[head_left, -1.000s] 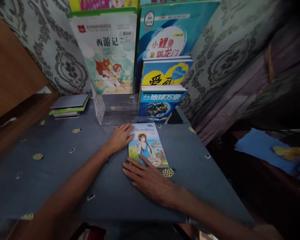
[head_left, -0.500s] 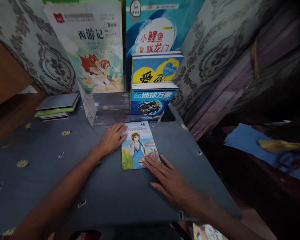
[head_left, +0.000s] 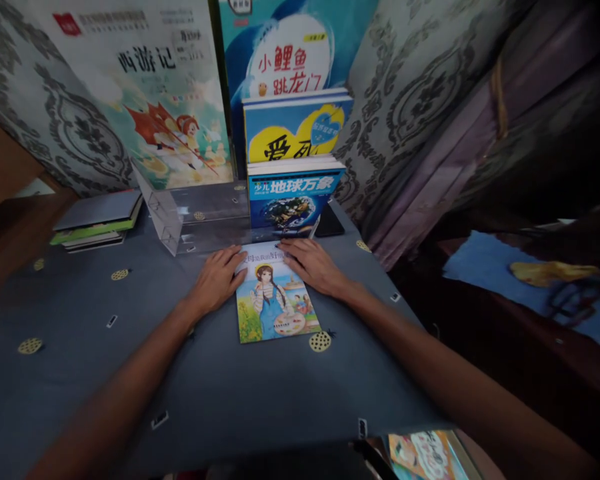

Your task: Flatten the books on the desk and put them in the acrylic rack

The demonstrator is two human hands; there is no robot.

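Storybook (head_left: pixel 275 307) under my L hand (head_left: pixel 220 277) & R hand (head_left: pixel 313 265), one per top corner, palms down, fingers loosely out, gripping nothing. It's flat on the desk (head_left: pixel 230 393), just in front of the clear rack (head_left: pixel 161 213). Step's prob. straightening; any lift'd call for a pinch at an edge.

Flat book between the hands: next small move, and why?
I'd probably curl the fingers of both hands around the book's upper side edges for a light grip. The left hand is at its upper left, the right hand over its upper right corner, and neither looks closed around it.
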